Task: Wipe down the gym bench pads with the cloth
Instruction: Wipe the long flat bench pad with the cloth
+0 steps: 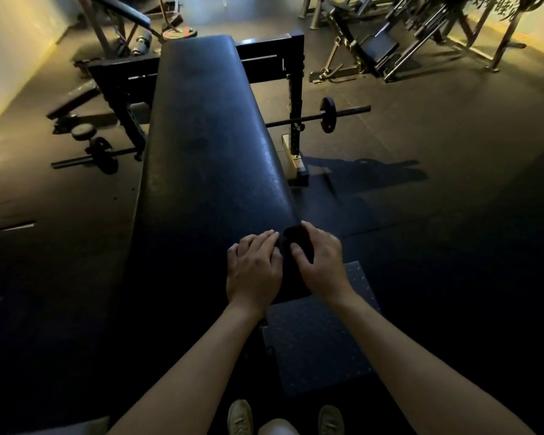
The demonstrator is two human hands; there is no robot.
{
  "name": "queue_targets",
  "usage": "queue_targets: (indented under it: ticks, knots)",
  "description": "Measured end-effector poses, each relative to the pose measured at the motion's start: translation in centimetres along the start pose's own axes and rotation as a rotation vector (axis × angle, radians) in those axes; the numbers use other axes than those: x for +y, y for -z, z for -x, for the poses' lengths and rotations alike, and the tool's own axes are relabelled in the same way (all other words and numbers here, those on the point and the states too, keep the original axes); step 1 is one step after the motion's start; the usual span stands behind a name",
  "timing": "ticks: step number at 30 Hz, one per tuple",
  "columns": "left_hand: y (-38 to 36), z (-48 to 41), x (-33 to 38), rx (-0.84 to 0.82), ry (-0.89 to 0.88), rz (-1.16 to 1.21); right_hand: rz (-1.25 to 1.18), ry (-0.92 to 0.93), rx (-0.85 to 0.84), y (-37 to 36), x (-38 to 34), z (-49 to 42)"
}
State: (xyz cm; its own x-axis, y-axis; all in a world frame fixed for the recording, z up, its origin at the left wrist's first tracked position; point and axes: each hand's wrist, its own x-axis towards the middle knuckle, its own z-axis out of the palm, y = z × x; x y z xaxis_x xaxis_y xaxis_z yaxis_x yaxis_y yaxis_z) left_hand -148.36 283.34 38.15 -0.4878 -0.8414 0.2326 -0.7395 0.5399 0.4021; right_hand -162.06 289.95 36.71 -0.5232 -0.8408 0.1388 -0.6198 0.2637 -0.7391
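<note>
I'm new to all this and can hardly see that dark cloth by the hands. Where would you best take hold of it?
Probably from above and from the right, gathering its middle. The cloth is a soft dark patch at the near right corner of the bench pad, and the right hand curls over it there. The left hand lies flat beside it.

Dark rubber floor (453, 158) spreads across a dim gym, and a pale wall (10, 58) at the left catches warm yellow light. A barbell (349, 111) with small plates rests low across a black rack frame (296, 89). More metal machines (390, 42) stand at the far right.
</note>
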Motion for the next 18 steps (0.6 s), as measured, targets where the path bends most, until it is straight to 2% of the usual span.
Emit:
queue_targets:
  ticks: [5,13,18]
  knots:
    - [-0.8,0.4,1.3,0.034,0.031,0.005,-0.056,0.006,-0.042,0.3,0.3,3.3]
    - [-1.3,0.2,0.9,0.063,0.017,-0.030,-0.217,-0.139,-0.118,0.6,-0.2,-2.3]
    - [-1.1,0.6,0.9,0.061,-0.007,-0.017,-0.263,-0.171,-0.088,0.8,0.5,2.0]
